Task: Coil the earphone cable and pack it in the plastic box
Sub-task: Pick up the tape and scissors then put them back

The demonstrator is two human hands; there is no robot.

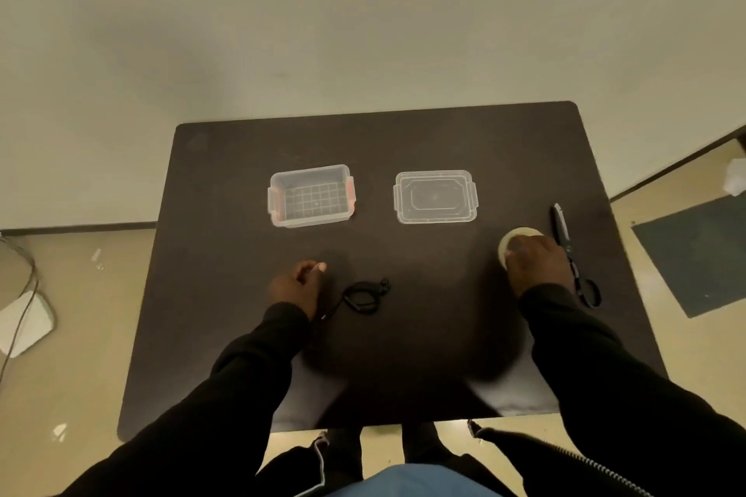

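Observation:
The black earphone cable (363,297) lies in a small coil on the dark table, one loose end trailing toward my left wrist. My left hand (296,284) rests just left of the coil, fingers loosely curled and holding nothing. My right hand (533,262) is closed over a pale roll of tape (512,238) at the right. The clear plastic box (311,196) with red latches stands open and empty at the back left. Its clear lid (435,196) lies flat to the right of it.
Black scissors (571,254) lie just right of my right hand, blades pointing away from me. The dark table (242,335) ends close to my body. White scraps and a cable lie on the floor at left, a dark mat on the floor at right.

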